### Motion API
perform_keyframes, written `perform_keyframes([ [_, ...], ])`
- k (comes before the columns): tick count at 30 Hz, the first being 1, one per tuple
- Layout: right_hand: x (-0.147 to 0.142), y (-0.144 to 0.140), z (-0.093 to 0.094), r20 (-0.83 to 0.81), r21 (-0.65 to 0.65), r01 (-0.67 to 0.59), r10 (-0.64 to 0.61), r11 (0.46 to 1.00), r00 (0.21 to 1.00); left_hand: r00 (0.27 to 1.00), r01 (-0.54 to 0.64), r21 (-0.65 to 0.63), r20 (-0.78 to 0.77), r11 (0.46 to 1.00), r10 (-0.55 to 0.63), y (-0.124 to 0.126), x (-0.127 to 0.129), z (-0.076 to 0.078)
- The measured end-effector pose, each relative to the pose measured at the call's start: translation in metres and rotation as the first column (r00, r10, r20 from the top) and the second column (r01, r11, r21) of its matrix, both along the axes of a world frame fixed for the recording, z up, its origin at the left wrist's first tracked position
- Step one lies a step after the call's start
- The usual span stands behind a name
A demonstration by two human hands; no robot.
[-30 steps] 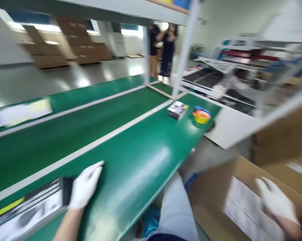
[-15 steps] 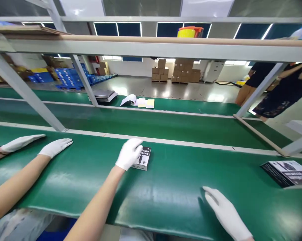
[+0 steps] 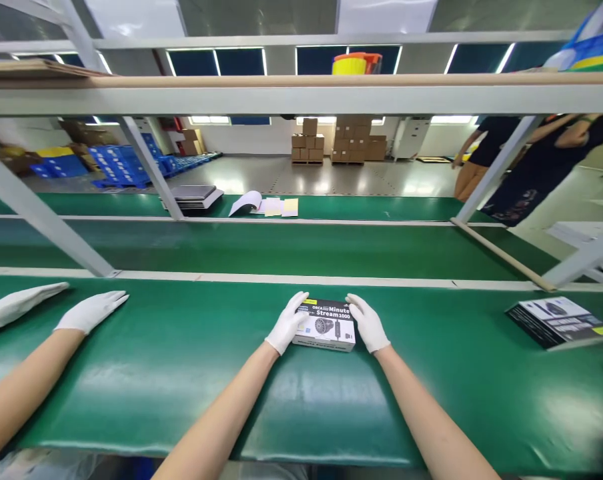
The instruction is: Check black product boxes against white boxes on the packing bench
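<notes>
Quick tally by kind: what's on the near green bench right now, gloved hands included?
Printed product boxes: 2, one between the person's left hand and right hand, one at far right.
White-gloved hands: 4, the person's two plus a co-worker's two at left.
Total: 6

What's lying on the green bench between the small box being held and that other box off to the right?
Nothing: in the head view, only bare green bench top lies between the held box and the second box.
</notes>
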State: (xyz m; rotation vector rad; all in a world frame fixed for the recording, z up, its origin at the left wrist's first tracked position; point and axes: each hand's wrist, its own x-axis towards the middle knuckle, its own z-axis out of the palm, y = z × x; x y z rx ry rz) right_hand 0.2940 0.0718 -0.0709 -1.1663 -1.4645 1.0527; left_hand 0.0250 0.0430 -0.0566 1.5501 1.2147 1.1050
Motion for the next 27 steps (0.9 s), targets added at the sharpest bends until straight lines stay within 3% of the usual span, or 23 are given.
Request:
perform_keyframes([
  [3,0.011,-0.001,-0.003,-0.096,0.005,0.030,-0.029,1.000,0.995,0.977,0.206,0.026,-0.055,0.978,-0.204,-0.007,0.010,0.007],
  [6,0.023,-0.003,-0.005,-0.181,-0.013,0.002,-0.004,1.000,0.983,0.900,0.381,-0.005,-0.227,0.924,-0.372,-0.016,0.005,0.012],
  [9,0.030,0.000,-0.006,-0.231,-0.017,-0.023,0.019,1.000,0.973,0.815,0.437,-0.037,-0.406,0.899,-0.413,-0.021,0.004,0.017],
  [12,0.034,0.004,-0.007,-0.269,-0.037,-0.047,0.035,0.998,0.962,0.823,0.435,0.005,-0.408,0.901,-0.395,-0.018,0.006,0.017],
  [15,0.032,0.005,-0.006,-0.389,-0.033,-0.053,0.036,0.998,0.921,0.914,0.385,0.000,-0.137,0.923,-0.381,-0.008,0.007,0.011],
  [18,0.026,0.000,-0.004,-0.395,0.070,-0.042,0.066,0.997,0.916,0.967,0.240,-0.053,0.099,0.969,-0.235,0.002,0.007,0.001],
  [21,0.019,-0.007,-0.002,-0.194,0.129,-0.004,0.029,0.992,0.981,0.996,0.061,-0.050,0.067,0.997,-0.057,0.010,0.008,-0.012],
  [24,0.015,-0.008,-0.003,-0.052,0.156,0.085,-0.078,0.984,0.996,0.991,-0.102,0.097,-0.078,0.990,0.110,0.015,0.009,-0.021],
  [27,0.014,-0.008,-0.002,-0.028,0.175,0.146,-0.143,0.974,0.989,0.989,-0.116,0.177,-0.070,0.977,0.130,0.015,0.012,-0.025],
])
